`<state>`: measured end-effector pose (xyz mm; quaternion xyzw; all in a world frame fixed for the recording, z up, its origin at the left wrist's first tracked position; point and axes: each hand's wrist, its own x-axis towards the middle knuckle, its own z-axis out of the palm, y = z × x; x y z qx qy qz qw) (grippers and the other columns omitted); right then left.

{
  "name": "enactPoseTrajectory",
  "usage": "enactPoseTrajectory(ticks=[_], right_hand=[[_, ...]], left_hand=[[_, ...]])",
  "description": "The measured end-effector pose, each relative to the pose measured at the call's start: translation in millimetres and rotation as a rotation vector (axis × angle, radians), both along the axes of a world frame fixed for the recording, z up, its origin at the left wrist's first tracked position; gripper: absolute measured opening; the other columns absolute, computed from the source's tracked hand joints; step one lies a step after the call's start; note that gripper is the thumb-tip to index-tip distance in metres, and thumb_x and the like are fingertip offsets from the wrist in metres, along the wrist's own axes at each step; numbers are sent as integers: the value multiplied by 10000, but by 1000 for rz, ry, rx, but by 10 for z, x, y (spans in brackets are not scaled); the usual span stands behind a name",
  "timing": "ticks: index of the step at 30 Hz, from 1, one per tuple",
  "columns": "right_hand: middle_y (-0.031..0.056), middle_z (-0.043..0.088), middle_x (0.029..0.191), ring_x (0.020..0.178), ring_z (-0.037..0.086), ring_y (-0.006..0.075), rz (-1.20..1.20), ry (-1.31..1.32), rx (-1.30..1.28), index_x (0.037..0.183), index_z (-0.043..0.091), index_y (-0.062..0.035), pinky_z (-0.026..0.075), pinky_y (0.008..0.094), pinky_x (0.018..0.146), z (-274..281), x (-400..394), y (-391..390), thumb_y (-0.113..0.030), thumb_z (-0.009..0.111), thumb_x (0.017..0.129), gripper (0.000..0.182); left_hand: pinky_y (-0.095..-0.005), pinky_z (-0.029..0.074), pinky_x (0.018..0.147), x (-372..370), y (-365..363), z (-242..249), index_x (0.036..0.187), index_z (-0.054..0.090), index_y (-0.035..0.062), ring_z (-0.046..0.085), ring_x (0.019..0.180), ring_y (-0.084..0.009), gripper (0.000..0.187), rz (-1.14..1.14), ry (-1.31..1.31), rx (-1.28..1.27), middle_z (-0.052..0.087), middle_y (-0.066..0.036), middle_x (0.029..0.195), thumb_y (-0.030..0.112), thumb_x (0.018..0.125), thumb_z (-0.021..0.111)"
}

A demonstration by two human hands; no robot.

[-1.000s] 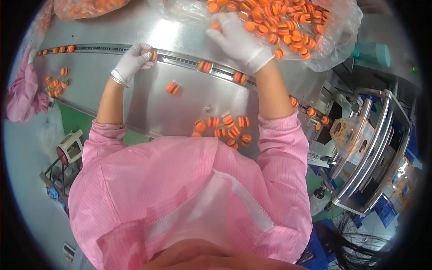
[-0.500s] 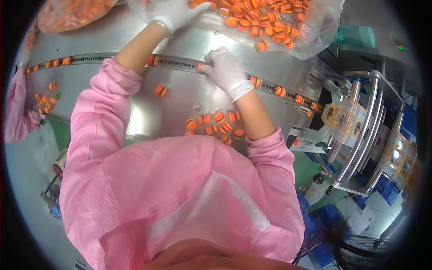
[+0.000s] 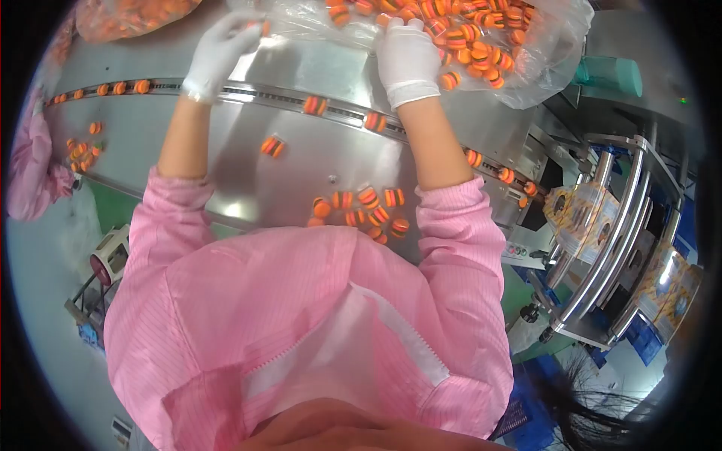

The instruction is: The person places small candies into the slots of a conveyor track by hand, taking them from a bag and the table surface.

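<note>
My left hand [image 3: 216, 56], in a white glove, is above the far side of the conveyor channel. Its fingers are pinched around a small orange burger-shaped candy [image 3: 264, 28], mostly covered by the fingertips. At the near edge of the candy pile [image 3: 474, 37], which lies on a clear plastic bag [image 3: 538, 79], is my gloved right hand [image 3: 408, 60]. Its fingers are bent together, and whatever is beneath them is hidden. Striped orange, red and green candies, such as one candy [image 3: 314, 105] and another candy [image 3: 375, 121], sit spaced along the narrow conveyor [image 3: 274, 99].
Loose candies [image 3: 368, 198] lie on the metal table near my body, with a single candy [image 3: 273, 146] farther left. A wrapping machine with printed film [image 3: 583, 207] stands at right, near a teal container [image 3: 617, 75]. Another person's pink sleeve [image 3: 34, 165] is at far left.
My left hand has moved left away from the pile with a candy. My right hand has left the conveyor and moved up to the pile. Candies on the conveyor have shifted right.
</note>
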<state>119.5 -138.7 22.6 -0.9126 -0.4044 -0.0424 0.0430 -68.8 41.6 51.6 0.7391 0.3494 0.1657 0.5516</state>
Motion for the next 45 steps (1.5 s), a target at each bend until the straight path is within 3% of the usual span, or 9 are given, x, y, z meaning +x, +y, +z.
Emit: enactPoseTrajectory(ticks=[6, 9, 11, 17, 27, 32, 35, 40, 45], right_hand=[[144, 558, 945, 860, 597, 314, 106, 37, 396, 906, 571, -44, 521, 401, 716, -23, -125, -191, -127, 610, 784, 153], [161, 547, 958, 870, 571, 334, 234, 338, 578, 914, 550, -37, 499, 423, 728, 115, -326, -349, -105, 619, 768, 175], [149, 553, 961, 884, 564, 336, 296, 426, 561, 904, 552, -48, 483, 434, 746, 68, -487, -459, -85, 602, 760, 157], [102, 577, 979, 927, 561, 300, 514, 420, 347, 885, 566, -60, 473, 400, 771, -95, -713, -741, -92, 609, 729, 165], [201, 536, 1026, 961, 548, 371, -114, 31, 354, 1016, 537, -23, 482, 436, 801, 95, -47, -1083, -273, 703, 728, 416], [195, 549, 1022, 846, 613, 350, -235, 237, 183, 1008, 530, -42, 510, 455, 722, -101, 195, -989, -285, 644, 793, 344], [183, 546, 1012, 856, 607, 354, -174, 181, 408, 970, 545, -44, 510, 446, 720, -158, 134, -1026, -196, 621, 782, 254], [155, 542, 1005, 861, 586, 354, 144, 304, 629, 924, 556, -45, 499, 440, 727, 21, -295, -911, -83, 588, 757, 174], [131, 542, 998, 886, 564, 324, 510, 449, 529, 904, 564, -62, 479, 404, 771, -9, -709, -661, -73, 600, 728, 180]], left_hand=[[-250, 479, 685, -657, -145, -426, 1073, 594, 22, 567, 735, -95, 227, -37, 150, -283, 609, -23, 835, 172, 911, 541], [-293, 489, 685, -632, -174, -459, 1052, 596, 36, 608, 734, -150, 230, -102, 442, -140, 629, -61, 826, 195, 888, 570], [-345, 492, 704, -449, -176, -273, 1053, 582, 44, 635, 766, -235, 263, -306, 659, 471, 639, -121, 848, 234, 871, 579], [-343, 479, 714, 612, -157, 52, 1001, 591, 50, 607, 779, -240, 266, -310, 92, 727, 640, -107, 841, 261, 838, 604], [-400, 499, 674, 1198, -331, 168, 936, 625, 64, 637, 759, -307, 249, -648, 513, 685, 653, -161, 835, 276, 807, 599], [-377, 501, 697, 891, -222, 170, 1007, 625, 100, 641, 786, -293, 277, -675, 502, 855, 655, -167, 871, 301, 820, 587], [-388, 498, 755, 490, 19, -26, 1030, 626, 99, 638, 921, -259, 291, -408, 230, 362, 664, -136, 1016, 298, 819, 593], [-168, 323, 488, -234, 4, -171, 1032, 572, 101, 459, 586, -6, 149, -33, 27, -297, 573, 39, 748, 181, 920, 515], [-188, 334, 465, -651, -294, -390, 1005, 586, 67, 460, 560, -37, 140, 14, 57, -327, 606, 9, 837, 153, 921, 514]])
